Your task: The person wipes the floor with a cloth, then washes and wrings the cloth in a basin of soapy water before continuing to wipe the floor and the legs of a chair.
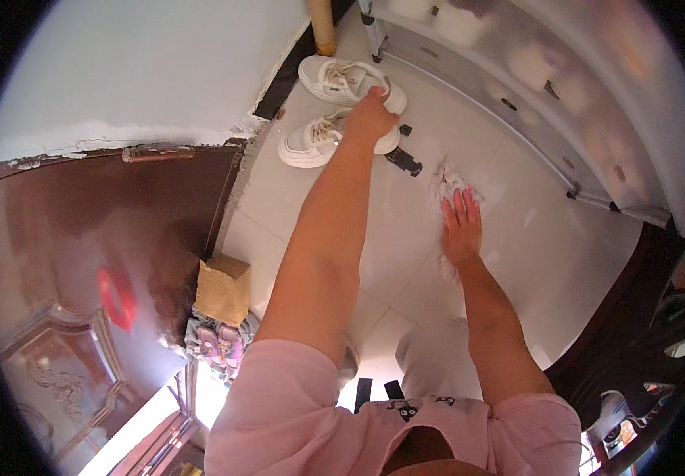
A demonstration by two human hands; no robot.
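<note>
A pair of white lace-up shoes stands on the pale tiled floor: the far shoe (333,80) and the near shoe (312,141). My left hand (371,119) reaches across their heel end and is closed on them, a fingertip at the far shoe's opening. Its other fingers are mostly hidden. To the right, my right hand (462,226) lies palm down with fingers extended, pressing a crumpled whitish cloth (448,178) against the floor. Part of the cloth shows beside the wrist. Between shoes and cloth lies a small black object (405,160), its kind unclear.
A translucent plastic drawer cabinet (521,101) on short feet spans the upper right. At left is a brown panelled door (170,208); a cardboard box (223,288) and purple slippers (217,346) lie beside it. A round post (322,30) stands behind the shoes. Dark furniture (616,309) edges the right.
</note>
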